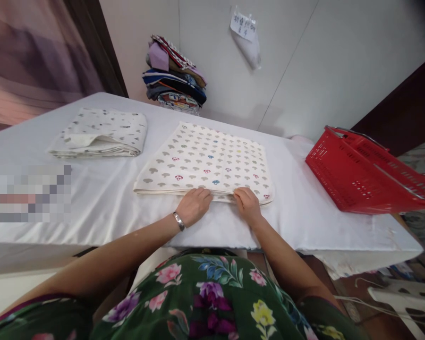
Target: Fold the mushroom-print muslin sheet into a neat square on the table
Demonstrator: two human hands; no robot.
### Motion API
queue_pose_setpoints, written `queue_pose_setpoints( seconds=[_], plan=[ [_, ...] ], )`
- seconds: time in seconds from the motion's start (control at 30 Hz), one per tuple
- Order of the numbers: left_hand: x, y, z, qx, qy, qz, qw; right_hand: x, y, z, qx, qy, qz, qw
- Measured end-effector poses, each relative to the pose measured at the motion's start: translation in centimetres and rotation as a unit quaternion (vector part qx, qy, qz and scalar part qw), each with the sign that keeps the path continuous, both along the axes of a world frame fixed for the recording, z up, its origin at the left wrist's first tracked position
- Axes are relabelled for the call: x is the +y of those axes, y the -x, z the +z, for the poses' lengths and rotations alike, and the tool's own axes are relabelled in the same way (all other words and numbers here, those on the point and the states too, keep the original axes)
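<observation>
A folded cream cloth printed with grey, red and blue mushroom shapes lies flat on the white-covered table in front of me. At the middle of its near edge, my left hand, with a silver bracelet at the wrist, has its fingers curled on the layers. My right hand pinches the same edge a little further right, thumb and fingers closed on the cloth. Between the two hands the edge sags slightly and the layers part. Further left rests a second folded cloth, white with small grey prints, its front flap lifted a little.
A red plastic basket with metal handles stands on the table's right end. Against the wall at the back is a stack of folded textiles. A paper note hangs on the wall. The white tablecloth drapes over the near edge.
</observation>
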State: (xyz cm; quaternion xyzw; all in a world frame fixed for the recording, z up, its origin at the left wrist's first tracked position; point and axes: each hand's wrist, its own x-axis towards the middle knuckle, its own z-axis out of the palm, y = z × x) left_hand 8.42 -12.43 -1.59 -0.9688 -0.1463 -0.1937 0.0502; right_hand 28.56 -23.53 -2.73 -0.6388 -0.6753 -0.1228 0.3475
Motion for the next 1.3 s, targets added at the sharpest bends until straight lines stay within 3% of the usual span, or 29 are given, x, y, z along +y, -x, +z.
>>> queue_pose_setpoints(
  seconds=[0.2,0.37,0.57,0.8,0.97,1.07,1.3],
  plan=[
    [0.0,0.1,-0.4,0.005,0.045,0.000,0.999,-0.8,0.3,0.0,-0.067,0.107,0.059,0.990],
    [0.1,-0.3,-0.9,0.014,0.045,0.007,0.999,0.4,1.3,0.8,-0.098,0.129,0.033,0.986],
    [0.3,-0.9,-0.8,0.074,0.032,0.015,0.997,2.2,1.6,1.2,-0.102,0.143,0.058,0.983],
    [-0.2,-0.1,-0.2,0.037,-0.010,-0.012,0.999,2.6,1.4,1.8,-0.091,0.042,0.007,0.995],
    [-0.5,1.1,-0.9,0.048,0.003,-0.012,0.999,1.9,2.5,1.0,-0.133,0.081,0.070,0.985],
    [-0.4,1.0,-1.3,0.045,0.020,-0.001,0.999,1.8,2.7,1.1,-0.119,0.091,0.074,0.986],
    [-0.5,0.9,-1.3,0.024,0.030,-0.004,0.999,2.7,1.7,2.8,-0.063,-0.013,0.011,0.998]
  ],
)
